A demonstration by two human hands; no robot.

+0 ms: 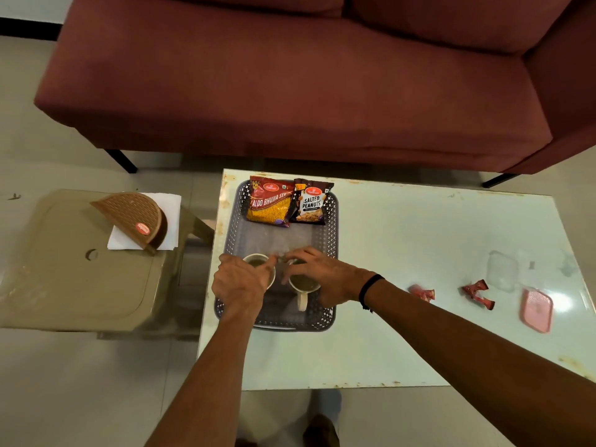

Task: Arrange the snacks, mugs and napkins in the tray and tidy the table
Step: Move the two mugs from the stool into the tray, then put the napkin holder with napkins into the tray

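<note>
Head view, both arms extended forward from 6 o'clock. I see the left hand (240,285) palm-down over the left mug (258,264), its fingers (269,263) draped across the rim and curled on the cup; the forearm rises from the lower edge toward 12 o'clock. The right hand (317,274), with a dark band at the wrist, comes in from 4 o'clock and arches over the right mug (303,285), fingers spread and bent down about its rim, the handle pointing to 6 o'clock; I cannot tell whether this hand truly grips. Both mugs hold a brown drink and stand side by side in the near half of the grey perforated tray (332,221), which sits at the left end of the pale worktop (419,227). At the tray's 12 o'clock end lie the aloo bhujia packet (267,204) and, touching it on the right, the salted peanuts packet (311,203). Toward 3 o'clock on the worktop lie two red wrappers (422,293) (475,293), a pink lid (537,309) and a clear container (501,274). At 9 o'clock, a brown stool (64,279) carries white napkins (167,201) under a napkin holder (135,217).
</note>
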